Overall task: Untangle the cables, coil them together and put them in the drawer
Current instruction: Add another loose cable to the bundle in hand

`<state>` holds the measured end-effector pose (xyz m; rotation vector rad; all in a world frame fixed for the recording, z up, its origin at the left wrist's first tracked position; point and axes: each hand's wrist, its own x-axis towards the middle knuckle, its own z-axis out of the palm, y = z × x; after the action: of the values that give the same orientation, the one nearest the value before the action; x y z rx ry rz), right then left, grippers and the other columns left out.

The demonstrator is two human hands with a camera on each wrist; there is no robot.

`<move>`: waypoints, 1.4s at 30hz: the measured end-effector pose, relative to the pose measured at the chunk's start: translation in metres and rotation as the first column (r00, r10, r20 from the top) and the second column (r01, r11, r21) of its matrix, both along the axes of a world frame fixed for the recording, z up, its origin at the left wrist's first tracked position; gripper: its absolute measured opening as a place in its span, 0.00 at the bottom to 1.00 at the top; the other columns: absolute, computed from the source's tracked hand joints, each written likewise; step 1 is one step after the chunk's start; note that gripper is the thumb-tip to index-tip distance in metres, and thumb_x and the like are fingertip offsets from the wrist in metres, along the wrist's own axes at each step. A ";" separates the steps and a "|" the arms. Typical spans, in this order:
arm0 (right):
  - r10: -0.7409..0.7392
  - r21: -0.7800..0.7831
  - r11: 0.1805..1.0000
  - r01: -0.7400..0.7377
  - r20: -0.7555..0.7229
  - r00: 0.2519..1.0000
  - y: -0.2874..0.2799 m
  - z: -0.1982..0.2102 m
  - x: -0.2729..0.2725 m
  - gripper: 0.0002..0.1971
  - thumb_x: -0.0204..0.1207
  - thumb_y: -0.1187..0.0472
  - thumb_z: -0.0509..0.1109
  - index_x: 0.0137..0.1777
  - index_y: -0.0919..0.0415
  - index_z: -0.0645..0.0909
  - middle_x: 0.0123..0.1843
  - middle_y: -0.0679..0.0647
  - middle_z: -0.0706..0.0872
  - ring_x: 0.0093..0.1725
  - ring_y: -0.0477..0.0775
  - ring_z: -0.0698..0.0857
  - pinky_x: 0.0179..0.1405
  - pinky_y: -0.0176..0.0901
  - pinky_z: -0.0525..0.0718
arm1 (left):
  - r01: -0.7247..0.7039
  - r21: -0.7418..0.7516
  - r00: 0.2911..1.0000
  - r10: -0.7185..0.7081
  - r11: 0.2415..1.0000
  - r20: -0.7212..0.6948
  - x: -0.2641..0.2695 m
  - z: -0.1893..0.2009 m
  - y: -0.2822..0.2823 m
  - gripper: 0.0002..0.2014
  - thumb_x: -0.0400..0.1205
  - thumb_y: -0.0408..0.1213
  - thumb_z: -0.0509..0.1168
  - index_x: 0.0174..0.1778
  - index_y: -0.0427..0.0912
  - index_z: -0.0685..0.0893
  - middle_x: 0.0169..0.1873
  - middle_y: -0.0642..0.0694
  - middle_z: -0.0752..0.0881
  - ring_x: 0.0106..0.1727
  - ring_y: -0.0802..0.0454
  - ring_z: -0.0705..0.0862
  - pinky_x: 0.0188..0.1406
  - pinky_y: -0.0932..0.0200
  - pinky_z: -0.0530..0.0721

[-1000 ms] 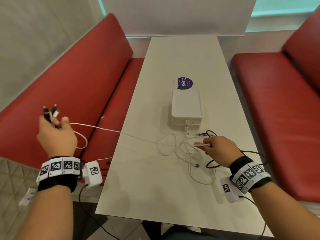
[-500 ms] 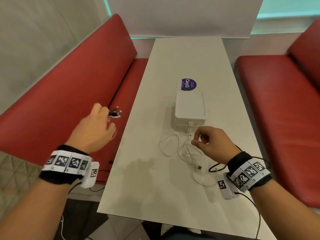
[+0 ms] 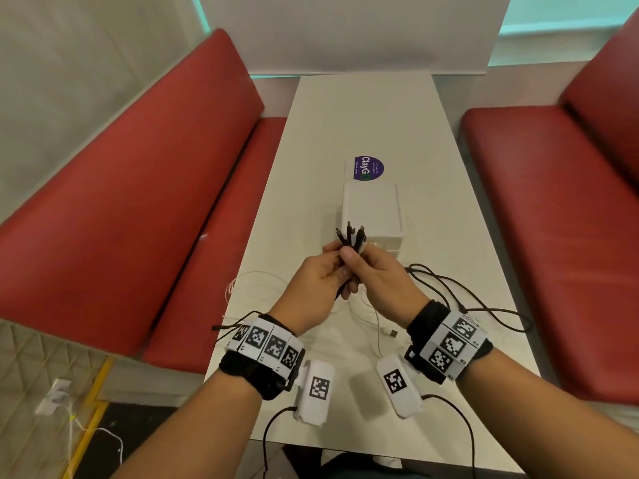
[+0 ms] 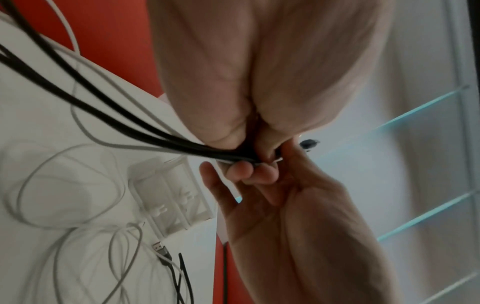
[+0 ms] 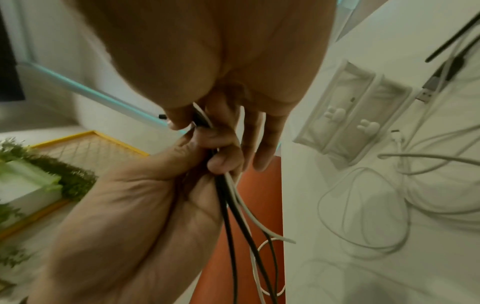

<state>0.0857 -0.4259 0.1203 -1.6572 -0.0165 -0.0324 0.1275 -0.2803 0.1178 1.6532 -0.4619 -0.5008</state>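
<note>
Both hands meet above the middle of the white table (image 3: 311, 140). My left hand (image 3: 330, 271) grips a bundle of black and white cables (image 3: 350, 238), whose plug ends stick up above the fingers. My right hand (image 3: 375, 267) curls round the same bundle from the right. In the left wrist view the cables (image 4: 135, 131) trail out of the left hand (image 4: 233, 144) down to the table. In the right wrist view the cables (image 5: 228, 205) hang below both hands. The white two-drawer box (image 3: 371, 209) stands just behind the hands, both drawers closed (image 5: 353, 115).
Loose black cable (image 3: 466, 299) loops on the table to the right. White cable (image 3: 256, 274) lies to the left, with a USB plug (image 3: 392, 332) near my right wrist. A purple sticker (image 3: 368, 167) sits behind the box. Red benches (image 3: 121, 219) flank the table.
My left hand swung in from over the left bench to the table's middle with its cable ends. My right hand rose off the table to meet it and took hold of the bundle.
</note>
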 end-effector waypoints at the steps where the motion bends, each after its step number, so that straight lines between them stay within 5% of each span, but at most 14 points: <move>1: 0.002 -0.020 1.000 -0.002 0.001 1.000 0.000 -0.001 -0.001 0.14 0.91 0.56 0.60 0.65 0.59 0.85 0.34 0.46 0.87 0.31 0.51 0.84 0.41 0.42 0.84 | -0.001 -0.007 1.000 0.001 1.000 -0.010 0.000 -0.002 0.000 0.16 0.90 0.31 0.59 0.44 0.49 0.89 0.30 0.48 0.83 0.33 0.50 0.78 0.40 0.52 0.76; 5: -0.046 0.112 0.993 0.044 0.016 0.999 0.002 -0.002 -0.003 0.19 0.92 0.55 0.56 0.59 0.66 0.85 0.34 0.54 0.89 0.30 0.59 0.85 0.39 0.56 0.84 | 0.050 0.068 0.998 -0.053 0.996 0.044 -0.001 0.005 -0.003 0.13 0.91 0.32 0.60 0.44 0.43 0.86 0.27 0.53 0.84 0.30 0.53 0.80 0.38 0.58 0.80; 7: -0.147 0.262 0.955 0.142 -0.001 0.989 0.002 0.000 -0.001 0.20 0.92 0.52 0.54 0.50 0.65 0.80 0.44 0.62 0.91 0.45 0.66 0.90 0.53 0.64 0.86 | 0.106 0.302 0.980 -0.152 0.947 0.132 0.001 0.004 0.005 0.13 0.89 0.44 0.65 0.38 0.50 0.85 0.24 0.55 0.82 0.28 0.58 0.80 0.36 0.61 0.78; 9: -0.185 0.469 0.862 0.194 -0.065 0.981 -0.002 0.005 0.001 0.18 0.92 0.53 0.53 0.45 0.61 0.75 0.34 0.60 0.82 0.44 0.63 0.88 0.59 0.60 0.86 | 0.116 0.541 0.955 -0.244 0.833 0.171 0.007 -0.008 0.024 0.19 0.85 0.55 0.66 0.31 0.49 0.80 0.23 0.55 0.78 0.27 0.57 0.76 0.33 0.56 0.73; 13: -0.211 0.656 0.711 0.252 -0.143 0.967 -0.029 0.021 0.004 0.19 0.93 0.57 0.51 0.38 0.57 0.70 0.30 0.51 0.55 0.26 0.50 0.57 0.31 0.45 0.74 | 0.051 0.848 0.956 -0.272 0.528 0.111 0.033 -0.044 0.096 0.29 0.85 0.62 0.63 0.24 0.45 0.69 0.20 0.50 0.71 0.23 0.52 0.70 0.27 0.52 0.64; 15: -0.261 0.666 0.686 0.294 -0.152 0.953 -0.046 0.026 0.005 0.19 0.93 0.58 0.51 0.37 0.56 0.70 0.26 0.48 0.59 0.23 0.47 0.59 0.26 0.42 0.70 | 0.006 0.914 0.975 -0.205 0.406 0.085 0.046 -0.064 0.150 0.30 0.84 0.62 0.63 0.25 0.43 0.72 0.20 0.48 0.75 0.24 0.50 0.74 0.27 0.52 0.68; 18: -0.289 0.655 0.689 0.310 -0.144 0.946 -0.060 0.027 0.003 0.19 0.93 0.56 0.51 0.38 0.56 0.70 0.26 0.47 0.60 0.23 0.46 0.60 0.26 0.41 0.69 | -0.011 0.908 0.997 -0.062 0.418 0.040 0.059 -0.078 0.225 0.29 0.82 0.63 0.66 0.27 0.41 0.81 0.20 0.46 0.80 0.23 0.47 0.79 0.28 0.56 0.78; 20: -0.263 0.670 0.686 0.282 -0.133 0.956 -0.063 0.026 0.000 0.19 0.92 0.56 0.53 0.37 0.56 0.70 0.27 0.48 0.59 0.24 0.48 0.59 0.27 0.42 0.68 | -0.031 0.951 0.994 -0.095 0.308 0.063 0.067 -0.074 0.261 0.28 0.80 0.68 0.64 0.24 0.48 0.83 0.18 0.51 0.78 0.22 0.51 0.75 0.28 0.56 0.73; 24: -0.106 0.765 0.626 0.152 -0.110 0.988 -0.054 0.022 -0.004 0.07 0.76 0.60 0.58 0.37 0.58 0.69 0.28 0.49 0.59 0.26 0.49 0.59 0.31 0.45 0.69 | -0.083 0.996 0.989 -0.123 0.029 0.086 0.078 -0.062 0.315 0.19 0.86 0.61 0.58 0.42 0.60 0.92 0.29 0.58 0.89 0.37 0.61 0.87 0.45 0.57 0.78; 28: -0.024 0.739 0.657 0.149 -0.178 0.984 -0.029 0.003 -0.004 0.11 0.77 0.59 0.55 0.37 0.59 0.75 0.31 0.52 0.58 0.28 0.51 0.61 0.36 0.48 0.70 | 0.040 0.960 0.978 -0.186 -0.278 -0.095 0.086 -0.095 0.345 0.20 0.77 0.57 0.67 0.64 0.56 0.80 0.57 0.56 0.88 0.62 0.55 0.85 0.60 0.54 0.78; 31: -0.028 0.690 0.695 0.202 -0.256 0.966 -0.016 -0.006 -0.003 0.10 0.78 0.59 0.56 0.38 0.60 0.74 0.31 0.51 0.59 0.29 0.51 0.60 0.36 0.48 0.68 | 0.090 0.990 0.979 -0.174 -0.108 -0.108 0.093 -0.106 0.317 0.29 0.73 0.48 0.66 0.73 0.53 0.75 0.70 0.49 0.82 0.70 0.46 0.82 0.70 0.48 0.79; 35: 0.006 0.670 0.717 0.195 -0.285 0.959 -0.005 -0.009 -0.001 0.07 0.73 0.59 0.58 0.39 0.61 0.73 0.30 0.52 0.61 0.29 0.52 0.63 0.37 0.48 0.69 | -0.094 0.782 0.953 -0.170 0.616 0.249 0.083 -0.039 0.179 0.16 0.84 0.31 0.67 0.56 0.60 0.84 0.58 0.56 0.90 0.59 0.56 0.88 0.64 0.59 0.81; 37: 0.006 0.631 0.760 0.156 -0.247 0.969 0.000 -0.009 0.000 0.07 0.76 0.60 0.58 0.41 0.62 0.73 0.31 0.56 0.68 0.31 0.55 0.72 0.40 0.50 0.77 | -0.044 0.536 0.959 -0.116 0.843 0.260 0.068 -0.014 0.113 0.11 0.89 0.34 0.64 0.56 0.53 0.89 0.55 0.55 0.92 0.60 0.57 0.89 0.68 0.57 0.81; 42: 0.020 0.489 0.865 0.110 -0.253 0.967 0.007 -0.004 -0.006 0.13 0.91 0.64 0.53 0.47 0.66 0.76 0.32 0.58 0.77 0.34 0.59 0.78 0.50 0.59 0.83 | 0.205 0.089 0.976 -0.198 0.975 -0.087 0.020 0.015 0.013 0.16 0.90 0.45 0.55 0.48 0.38 0.82 0.37 0.45 0.87 0.40 0.46 0.85 0.51 0.44 0.82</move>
<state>0.0801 -0.4189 0.1166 -1.1269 0.2098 0.1291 0.1470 -0.2671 0.1325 1.6818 -0.5584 -0.7459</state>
